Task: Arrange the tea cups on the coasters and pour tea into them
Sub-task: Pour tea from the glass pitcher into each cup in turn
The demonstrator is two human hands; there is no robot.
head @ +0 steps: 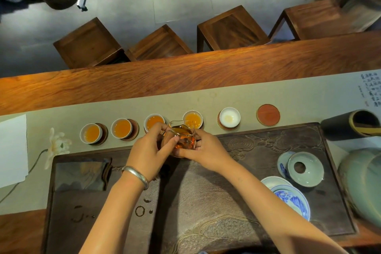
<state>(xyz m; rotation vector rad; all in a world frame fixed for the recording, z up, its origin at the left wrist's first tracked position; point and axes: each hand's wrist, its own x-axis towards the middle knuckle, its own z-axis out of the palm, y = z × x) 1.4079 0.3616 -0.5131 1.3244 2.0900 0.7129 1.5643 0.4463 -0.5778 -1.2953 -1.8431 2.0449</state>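
Cups 1–3: first cup (pixel 91 133), second cup (pixel 121 128) and third cup (pixel 154 122) sit on coasters, amber tea in each.
Left hand (pixel 148 148): fingers curled round the glass pitcher (pixel 181 138), thumb near its rim.
Pitcher: tilted, spout over the fourth cup (pixel 193 119); filling appears underway.
Right hand (pixel 203 148): fingers curled against the pitcher's side.
Fifth cup (pixel 229 117): on a coaster, nearly empty.
Bare coaster (pixel 268 115): no cup yet.

Clear glass pitcher (pixel 182 138); glossy wooden table (pixel 185 68).
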